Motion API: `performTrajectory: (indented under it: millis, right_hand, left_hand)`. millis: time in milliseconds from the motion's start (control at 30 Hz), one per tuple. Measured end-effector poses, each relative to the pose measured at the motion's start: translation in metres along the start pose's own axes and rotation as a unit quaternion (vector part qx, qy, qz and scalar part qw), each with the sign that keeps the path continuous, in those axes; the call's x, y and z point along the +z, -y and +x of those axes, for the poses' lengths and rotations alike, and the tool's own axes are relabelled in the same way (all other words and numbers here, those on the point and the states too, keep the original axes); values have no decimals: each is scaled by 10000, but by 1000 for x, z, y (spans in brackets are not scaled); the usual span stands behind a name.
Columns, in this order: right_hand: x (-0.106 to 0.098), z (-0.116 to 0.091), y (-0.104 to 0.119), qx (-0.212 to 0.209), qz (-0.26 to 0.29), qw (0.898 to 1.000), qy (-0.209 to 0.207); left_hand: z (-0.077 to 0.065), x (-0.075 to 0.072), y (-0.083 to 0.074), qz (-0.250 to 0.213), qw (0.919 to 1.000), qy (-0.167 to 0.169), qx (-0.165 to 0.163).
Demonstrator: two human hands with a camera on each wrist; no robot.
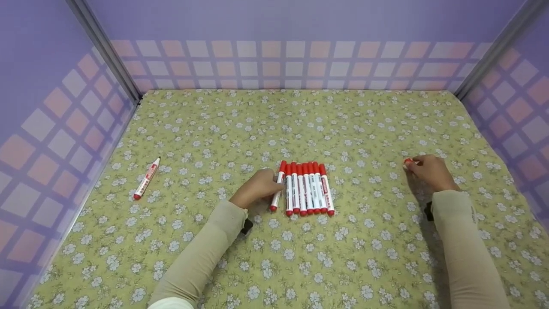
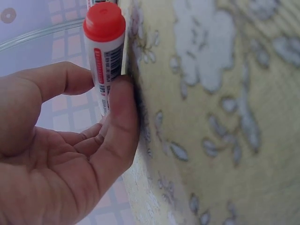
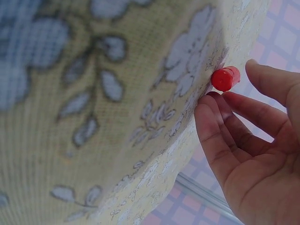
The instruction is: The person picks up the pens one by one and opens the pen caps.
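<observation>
My left hand (image 1: pixel 258 186) pinches a white marker (image 1: pixel 278 189) with a red cap, at the left end of a row of similar markers (image 1: pixel 309 189). In the left wrist view, thumb and finger press on either side of the marker's barrel (image 2: pixel 104 65), close to the cloth. Far to the right, my right hand (image 1: pixel 432 172) is at a loose red marker cap (image 1: pixel 408 161). The right wrist view has this cap (image 3: pixel 226 78) lying on the cloth beside the fingertips, the thumb slightly apart from it.
An uncapped marker (image 1: pixel 146 179) with a dark tip lies alone at the left of the table. Yellow flowered cloth (image 1: pixel 274 124) covers the tabletop. Purple panels with a checked band (image 1: pixel 296 60) stand round the back and both sides.
</observation>
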State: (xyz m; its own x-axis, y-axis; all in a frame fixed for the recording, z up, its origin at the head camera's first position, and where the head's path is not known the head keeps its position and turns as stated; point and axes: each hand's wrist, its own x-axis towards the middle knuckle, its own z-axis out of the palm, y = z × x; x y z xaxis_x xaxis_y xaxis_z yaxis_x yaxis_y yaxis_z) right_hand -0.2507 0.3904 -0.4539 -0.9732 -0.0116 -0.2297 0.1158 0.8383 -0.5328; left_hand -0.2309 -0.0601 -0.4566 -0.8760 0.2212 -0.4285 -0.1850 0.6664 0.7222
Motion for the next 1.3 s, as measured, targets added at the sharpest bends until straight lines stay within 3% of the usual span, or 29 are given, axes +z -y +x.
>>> performTrajectory:
  millis: [333, 533, 733, 967, 1300]
  right_hand:
    - [1, 1, 0, 26, -195, 9998, -23]
    - [-1, 0, 1, 126, -143, 9998, 37]
    - [-2, -3, 3, 190, 46, 9998, 66]
    - [-4, -3, 7, 210, 34, 9998, 38]
    - [-9, -4, 17, 75, -40, 9999, 79]
  left_hand:
    - [0, -3, 2, 96, 9999, 59, 120]
    - [0, -6, 3, -61, 9997, 83, 217]
    - [1, -10, 3, 85, 9992, 49, 376]
    - [1, -12, 3, -65, 9993, 138, 345]
    - [-2, -15, 2, -64, 9986, -20, 530]
